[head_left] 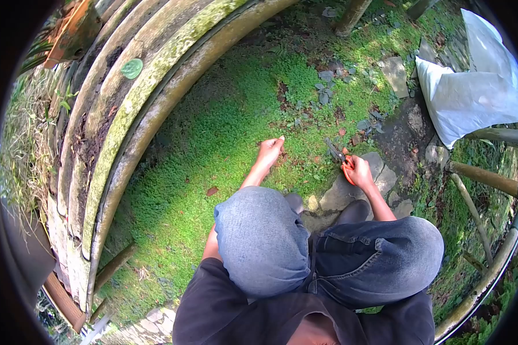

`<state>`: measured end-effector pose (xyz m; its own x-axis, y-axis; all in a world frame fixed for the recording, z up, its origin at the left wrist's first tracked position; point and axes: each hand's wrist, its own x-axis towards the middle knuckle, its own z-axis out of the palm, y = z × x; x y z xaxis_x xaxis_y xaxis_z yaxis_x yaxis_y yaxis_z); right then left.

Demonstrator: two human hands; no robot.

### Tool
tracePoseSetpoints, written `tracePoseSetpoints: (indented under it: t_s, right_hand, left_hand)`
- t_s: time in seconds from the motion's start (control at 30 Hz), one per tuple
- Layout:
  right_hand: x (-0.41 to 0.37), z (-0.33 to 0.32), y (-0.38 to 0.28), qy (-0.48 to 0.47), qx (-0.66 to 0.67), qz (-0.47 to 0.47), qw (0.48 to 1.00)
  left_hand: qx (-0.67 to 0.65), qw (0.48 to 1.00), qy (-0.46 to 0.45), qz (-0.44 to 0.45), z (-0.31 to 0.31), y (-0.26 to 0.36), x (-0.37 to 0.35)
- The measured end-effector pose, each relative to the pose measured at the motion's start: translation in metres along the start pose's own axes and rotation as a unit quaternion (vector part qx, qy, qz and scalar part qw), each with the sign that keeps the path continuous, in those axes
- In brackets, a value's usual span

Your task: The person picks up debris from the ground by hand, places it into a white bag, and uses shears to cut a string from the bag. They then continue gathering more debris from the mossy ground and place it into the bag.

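My left hand [269,152] is held low over the mossy green ground cover [224,132], its fingers pinched together. Whatever they hold, if anything, is too small to make out. To the right, my right hand [360,171] is closed round the orange handles of a pair of scissors [335,151]. Their dark blades point up and left, toward the plants and brown dead leaves between my two hands. Flat stepping stones [336,195] lie just below the right hand, by my shoes.
A white sack [472,98] stands at the upper right. A bamboo rail [489,179] runs down the right side. Curved, weathered bamboo poles [149,123] bound the left, with one green leaf [132,68] on them. My bent knees [262,238] are close below my hands.
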<state>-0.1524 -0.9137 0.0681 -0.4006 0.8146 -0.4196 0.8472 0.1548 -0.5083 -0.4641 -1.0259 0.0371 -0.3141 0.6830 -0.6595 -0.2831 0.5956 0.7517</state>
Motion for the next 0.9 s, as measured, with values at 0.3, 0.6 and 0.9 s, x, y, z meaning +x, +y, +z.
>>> tracePoseSetpoints:
  t_s: [0.3,0.6,0.9]
  right_hand:
    - [-0.004,0.000,0.029,0.050,0.031,0.000,0.998]
    - [-0.005,-0.006,0.036,0.048,0.046,0.024,0.998]
    - [-0.023,-0.013,0.050,0.076,0.083,0.037,0.993]
  left_hand:
    - [0.034,0.999,-0.024,-0.006,0.031,0.015,0.008]
    - [0.031,0.999,-0.026,0.019,0.040,0.009,0.026]
    - [0.034,0.995,-0.088,-0.020,0.070,0.019,0.041]
